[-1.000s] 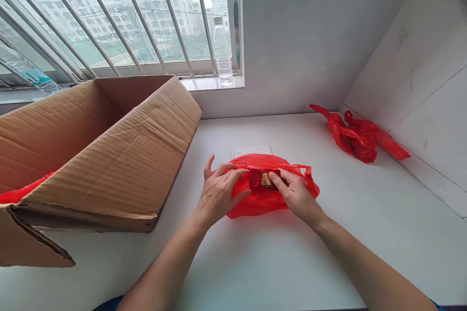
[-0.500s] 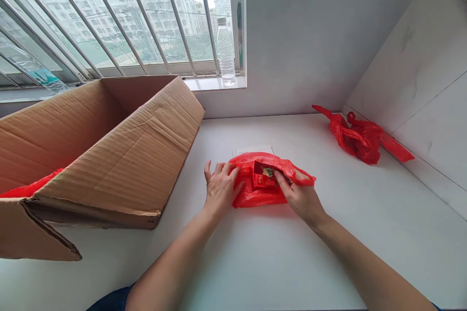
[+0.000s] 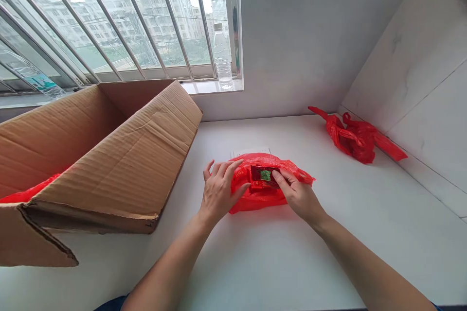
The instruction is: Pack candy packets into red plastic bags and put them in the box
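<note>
A red plastic bag (image 3: 255, 205) lies on the white tabletop with its mouth spread open. Inside it are small red packets (image 3: 240, 175) with yellow printing. My right hand (image 3: 301, 197) reaches in from the right, thumb and fingers closed on the edge of a dark packet (image 3: 266, 175) with a green label. At the bag's left side is my left hand (image 3: 218, 189), its fingers spread and thumb apart, holding nothing. Its fingertips are at the bag's edge; whether they touch it I cannot tell.
A large open cardboard box (image 3: 146, 150) with red plastic inside stands on the left. Another crumpled red bag (image 3: 359, 138) lies against the right wall. A clear bottle (image 3: 223, 58) stands on the sill of the barred window. A flat white item (image 3: 251, 150) lies behind the bag.
My left fingers have opened and lifted off the bag's edge. The dark packet in my right hand has tilted, and its green label shows more. The view has shifted slightly.
</note>
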Available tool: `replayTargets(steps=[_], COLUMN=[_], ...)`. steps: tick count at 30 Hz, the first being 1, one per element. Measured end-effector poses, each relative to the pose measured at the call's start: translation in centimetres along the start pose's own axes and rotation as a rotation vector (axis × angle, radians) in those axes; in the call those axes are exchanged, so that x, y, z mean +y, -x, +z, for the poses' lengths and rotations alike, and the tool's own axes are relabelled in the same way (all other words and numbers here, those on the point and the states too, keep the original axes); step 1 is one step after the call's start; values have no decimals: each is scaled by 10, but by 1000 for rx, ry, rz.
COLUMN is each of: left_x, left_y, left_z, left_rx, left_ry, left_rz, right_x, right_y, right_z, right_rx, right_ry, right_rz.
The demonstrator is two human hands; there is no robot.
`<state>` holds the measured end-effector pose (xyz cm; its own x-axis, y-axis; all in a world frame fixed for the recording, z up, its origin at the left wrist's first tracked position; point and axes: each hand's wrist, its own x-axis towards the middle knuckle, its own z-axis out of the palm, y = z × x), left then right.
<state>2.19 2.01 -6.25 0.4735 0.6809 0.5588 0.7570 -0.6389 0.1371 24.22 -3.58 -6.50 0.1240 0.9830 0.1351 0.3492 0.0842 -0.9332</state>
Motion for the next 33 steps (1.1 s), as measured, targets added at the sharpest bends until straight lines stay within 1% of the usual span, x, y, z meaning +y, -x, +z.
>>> replayTargets(steps=[2,4,8,10,14,18,22,26,30,31,33], left_x=[3,6,7,7,8,10,10,10,8,8,8], left_y=[1,1,2,2,1,1,2,3,3,3,3], left_z=[-1,-1,-2,-3,-6,-6,-6,-7,-9,-10,-11], left_rx=[6,12,23,25,9,-11,-27,-52,-83,-86,-89], left_ry=[58,98,151,177,214,230,262,309,341,346,352], left_rz=[92,141,158,151,134,126,109,86,71,68,60], right_x=[1,0,-3,-5,-8,-9,-8,-3,2,1,-2], right_y=[0,0,0,0,1,4,5,3,5,6,7], right_z=[1,3,5,5,5,5,7,7,2,0,-3], right_rx=[-81,-150,-281,-305,-277,-277,-230,-206,-77,-62,-98], right_ry=[-98,-216,-423,-471,-458,-441,-312,-263,-160,-128,-98], right_rz=[81,137,204,219,167,147,104,55,89,79,22])
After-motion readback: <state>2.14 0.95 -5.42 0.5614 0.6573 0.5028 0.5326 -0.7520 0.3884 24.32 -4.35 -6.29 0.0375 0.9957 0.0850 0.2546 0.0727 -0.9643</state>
